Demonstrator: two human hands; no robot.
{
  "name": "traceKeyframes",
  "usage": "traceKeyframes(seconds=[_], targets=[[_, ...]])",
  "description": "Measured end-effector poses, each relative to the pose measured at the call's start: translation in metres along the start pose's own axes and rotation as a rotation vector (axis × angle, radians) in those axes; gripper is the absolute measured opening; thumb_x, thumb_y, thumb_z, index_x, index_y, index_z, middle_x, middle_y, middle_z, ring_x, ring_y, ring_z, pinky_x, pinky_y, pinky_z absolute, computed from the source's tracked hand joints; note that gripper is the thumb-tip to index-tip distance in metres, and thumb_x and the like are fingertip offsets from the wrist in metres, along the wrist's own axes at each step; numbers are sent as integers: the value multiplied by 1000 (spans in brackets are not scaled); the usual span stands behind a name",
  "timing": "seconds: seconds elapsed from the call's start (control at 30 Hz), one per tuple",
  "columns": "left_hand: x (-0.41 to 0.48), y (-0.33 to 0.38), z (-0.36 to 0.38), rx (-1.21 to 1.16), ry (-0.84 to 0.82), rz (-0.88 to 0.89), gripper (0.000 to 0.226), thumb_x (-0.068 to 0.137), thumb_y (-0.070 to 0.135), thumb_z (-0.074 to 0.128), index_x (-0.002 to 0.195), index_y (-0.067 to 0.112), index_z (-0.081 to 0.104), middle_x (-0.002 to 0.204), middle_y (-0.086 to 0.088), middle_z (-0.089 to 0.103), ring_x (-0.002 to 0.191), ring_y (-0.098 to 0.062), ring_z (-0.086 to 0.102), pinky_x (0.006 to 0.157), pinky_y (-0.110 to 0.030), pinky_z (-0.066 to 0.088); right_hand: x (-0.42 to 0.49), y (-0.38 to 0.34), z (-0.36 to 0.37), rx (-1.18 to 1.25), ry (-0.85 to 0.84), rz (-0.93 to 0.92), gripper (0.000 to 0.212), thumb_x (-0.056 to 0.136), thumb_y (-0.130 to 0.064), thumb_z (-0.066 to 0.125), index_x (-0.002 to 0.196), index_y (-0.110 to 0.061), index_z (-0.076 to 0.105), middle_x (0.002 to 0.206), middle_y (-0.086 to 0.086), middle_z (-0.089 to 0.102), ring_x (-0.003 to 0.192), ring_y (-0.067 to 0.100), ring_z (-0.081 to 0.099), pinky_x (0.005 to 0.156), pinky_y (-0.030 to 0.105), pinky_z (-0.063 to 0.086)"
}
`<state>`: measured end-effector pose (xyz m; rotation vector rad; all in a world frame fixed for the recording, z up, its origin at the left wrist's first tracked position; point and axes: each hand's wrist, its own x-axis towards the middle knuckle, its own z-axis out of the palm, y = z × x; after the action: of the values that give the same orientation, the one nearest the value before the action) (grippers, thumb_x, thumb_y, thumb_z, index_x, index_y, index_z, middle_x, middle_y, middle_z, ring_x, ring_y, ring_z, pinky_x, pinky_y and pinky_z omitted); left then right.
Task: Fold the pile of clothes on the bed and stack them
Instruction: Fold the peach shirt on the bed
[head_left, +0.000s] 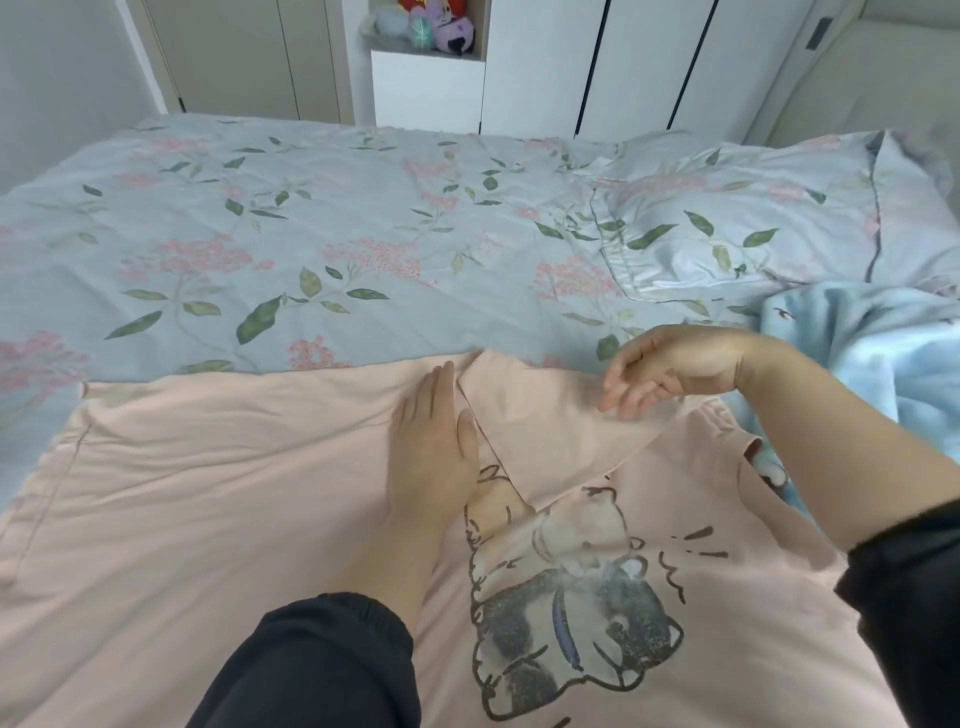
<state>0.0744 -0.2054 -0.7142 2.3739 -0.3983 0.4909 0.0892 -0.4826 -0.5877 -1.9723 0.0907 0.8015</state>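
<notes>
The left hand (431, 441) lies flat and open on the pink shirt (208, 519). The right hand (670, 369), fingers loose, hangs open over the folded sleeve (550, 410) beside it.

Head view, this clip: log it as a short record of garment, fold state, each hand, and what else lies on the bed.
garment: pink shirt with an animal print, spread flat on the bed
fold state: one flap turned over onto the body, partly covering the print
left hand: left hand flat, palm down on the shirt beside the flap's edge
right hand: right hand above the flap, fingers loose, contact unclear
bedding: floral cover, pillow
other items: light blue fleecy fabric at the right
</notes>
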Motion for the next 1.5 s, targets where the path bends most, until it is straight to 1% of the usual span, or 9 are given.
traceKeyframes(seconds=[0.13,0.37,0.57,0.7,0.83,0.93,1.07,1.3,1.5], targets=[[1,1,0,24,1,76,61,90,35,25,144,9,37,122,-13,58,115,-30,51,105,-40,35,0,19,27,-237,381,370,32,96,-16,44,77,2,62,59,16,67,38,20,59,37,19,44],[21,7,2,-187,-54,-318,62,91,35,52,146,16,33,107,9,64,110,-21,51,98,-35,37,-3,81,73,-63,844,467,60,85,-57,48,67,-2,62,45,9,58,43,24,56,48,26,46],[68,40,9,-562,-180,-752,84,88,10,57,153,20,5,130,-13,54,90,-26,58,67,-30,47,-2,89,86,-8,1016,239,35,88,-26,54,59,-7,57,54,7,55,55,24,53,62,36,48],[76,35,-9,-658,-188,-986,87,86,9,66,153,11,10,138,-17,48,97,-30,63,81,-42,55,-12,84,88,-36,1088,225,25,86,-20,50,76,-3,65,69,11,63,72,30,62,67,38,50],[46,40,-14,143,-173,-299,79,91,19,54,153,21,5,149,-10,30,130,-30,35,97,-39,37,-15,80,111,-461,1314,-21,33,83,-11,52,116,-6,54,105,13,57,99,33,54,78,40,39],[13,50,3,310,-352,180,60,99,39,32,153,23,9,161,-1,5,147,-23,-1,117,-45,7,-7,86,131,-902,989,-220,47,96,-27,40,141,-11,39,141,12,42,131,32,37,106,47,28],[-13,33,9,432,-523,206,60,98,45,22,153,25,8,161,3,0,147,-21,-7,117,-47,1,-12,97,122,-803,689,76,55,101,-38,19,153,-20,12,160,-3,5,147,14,-1,117,47,-1],[-6,27,1,397,-414,276,68,78,26,37,146,23,29,152,3,29,144,-19,11,110,-43,6,-19,76,137,-1007,713,-373,66,74,4,56,137,-13,48,148,12,39,137,28,34,114,46,20],[31,17,0,606,-452,329,45,82,11,53,124,26,56,138,6,48,143,-20,22,112,-40,9,-11,56,153,-930,919,-590,17,60,10,66,72,-2,71,71,10,67,69,31,63,65,36,53]])
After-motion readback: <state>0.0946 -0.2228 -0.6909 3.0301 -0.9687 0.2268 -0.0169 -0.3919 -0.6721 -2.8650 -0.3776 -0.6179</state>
